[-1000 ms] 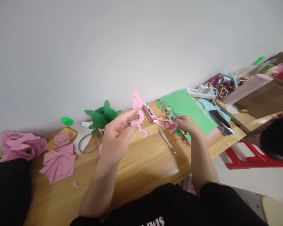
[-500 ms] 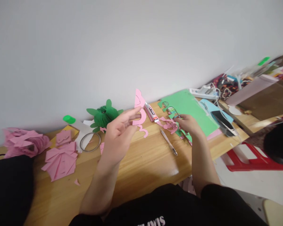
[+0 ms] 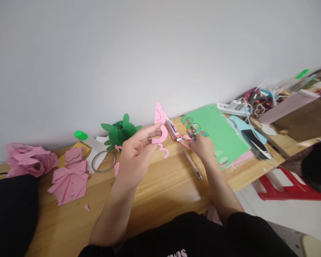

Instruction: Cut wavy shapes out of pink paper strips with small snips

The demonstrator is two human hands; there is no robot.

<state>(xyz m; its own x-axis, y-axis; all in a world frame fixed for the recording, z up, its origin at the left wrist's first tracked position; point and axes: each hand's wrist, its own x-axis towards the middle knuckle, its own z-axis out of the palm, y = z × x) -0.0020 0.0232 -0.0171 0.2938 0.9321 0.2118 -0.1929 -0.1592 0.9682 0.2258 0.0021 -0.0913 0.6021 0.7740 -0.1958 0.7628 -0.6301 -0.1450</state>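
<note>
My left hand (image 3: 135, 151) is raised over the wooden table (image 3: 160, 192) and pinches a pink paper cutout (image 3: 160, 129) with curved strips hanging from it. My right hand (image 3: 204, 147) rests on the table near the green sheet (image 3: 216, 128). Its fingers are closed on small scissors (image 3: 196, 130) with patterned handles, among pink scraps. A glue tube (image 3: 172, 129) lies just left of the scissors, and a pen (image 3: 192, 165) lies in front of that hand.
A green paper ball (image 3: 120, 131), a tape ring (image 3: 103, 161), folded pink paper (image 3: 69, 182) and a pink pile (image 3: 26, 160) lie at the left. A phone (image 3: 255, 139), power strip (image 3: 232, 107) and clutter sit at the right. A red stool (image 3: 280, 182) and another person's head (image 3: 318, 164) are beyond the table's edge.
My right hand has slid left off the green sheet towards the glue tube, bringing the scissors with it. The left hand keeps the pink cutout up, nearly still.
</note>
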